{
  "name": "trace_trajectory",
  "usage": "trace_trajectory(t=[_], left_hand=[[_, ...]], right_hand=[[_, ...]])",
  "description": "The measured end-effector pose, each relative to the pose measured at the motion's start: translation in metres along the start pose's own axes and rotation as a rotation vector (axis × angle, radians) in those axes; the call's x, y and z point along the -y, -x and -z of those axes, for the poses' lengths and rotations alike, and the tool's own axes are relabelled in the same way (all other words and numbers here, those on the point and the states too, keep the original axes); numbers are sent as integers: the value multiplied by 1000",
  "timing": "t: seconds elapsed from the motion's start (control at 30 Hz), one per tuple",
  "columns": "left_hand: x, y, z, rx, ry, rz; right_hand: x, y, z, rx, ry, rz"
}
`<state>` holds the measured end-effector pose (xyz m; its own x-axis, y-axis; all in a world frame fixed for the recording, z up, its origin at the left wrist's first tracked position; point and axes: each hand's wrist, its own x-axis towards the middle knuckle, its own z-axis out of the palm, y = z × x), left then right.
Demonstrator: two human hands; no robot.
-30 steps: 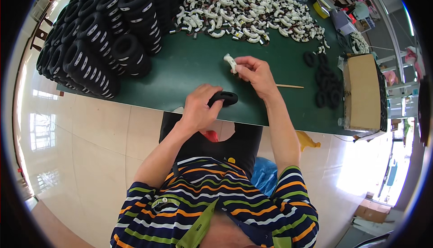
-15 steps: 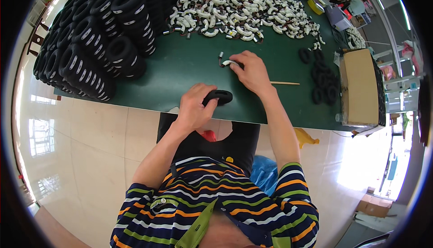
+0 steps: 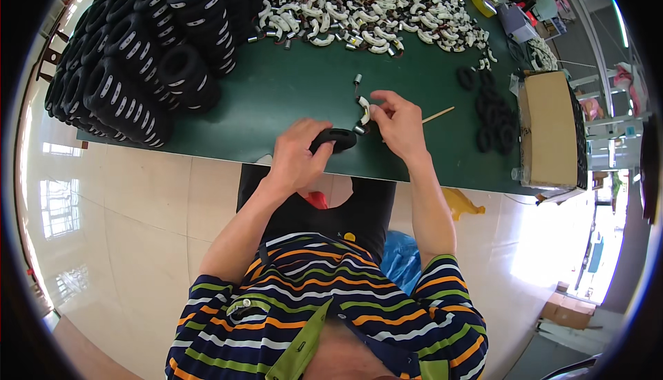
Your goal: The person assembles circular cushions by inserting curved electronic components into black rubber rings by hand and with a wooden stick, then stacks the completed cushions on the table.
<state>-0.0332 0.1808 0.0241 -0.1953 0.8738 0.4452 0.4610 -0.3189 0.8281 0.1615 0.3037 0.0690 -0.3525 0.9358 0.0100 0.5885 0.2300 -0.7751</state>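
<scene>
Head view. The left hand [image 3: 297, 146] curls around the near-left side of a matte black, thick-walled ring [image 3: 343, 136], apparently foam or rubber, thumb and fingers closed on it just above the table's front edge. The right hand [image 3: 402, 128] pinches a white, curved, apparently plastic piece [image 3: 364, 108] at its right side; the exact finger contact is partly hidden. One small silver cylinder [image 3: 358, 78] trails from its far end on a thin lead, and another [image 3: 360, 130] sits at its near end, beside the ring.

Handling, as judged: the ring should be light, soft and grippy, best held by its wall; the white piece light, stiff and rather smooth, best taken at mid-curve, since the lead looks fragile.

Containers: at right, a tan cardboard box [image 3: 552, 131] stands on the green tabletop [image 3: 276, 90], its contents not discernible. Farther back are a yellow tub [image 3: 483, 5] and a grey-purple box [image 3: 519, 29], contents likewise unclear. Loose stock lies outside them: stacked black rings [image 3: 114, 100] at left, heaped white curved pieces [image 3: 373, 7] behind.
</scene>
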Motion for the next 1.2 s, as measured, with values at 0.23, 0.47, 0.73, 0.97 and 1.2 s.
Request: trace_trajectory(t=[0.23,0.47,0.73,0.97,1.2], left_hand=[[0,2,-2,0,4,-15],[-6,-2,1,24,11,-10],[-6,-2,3,47,17,-43],[-8,-3,2,50,-13,4],[-10,-9,-1,95,-25,95]], right_hand=[[-2,30,16,163,176,386],[-7,36,-6,68,311,439],[-11,38,-15,3,246,406],[5,40,-5,49,-183,247],[23,44,4,55,-110,377]])
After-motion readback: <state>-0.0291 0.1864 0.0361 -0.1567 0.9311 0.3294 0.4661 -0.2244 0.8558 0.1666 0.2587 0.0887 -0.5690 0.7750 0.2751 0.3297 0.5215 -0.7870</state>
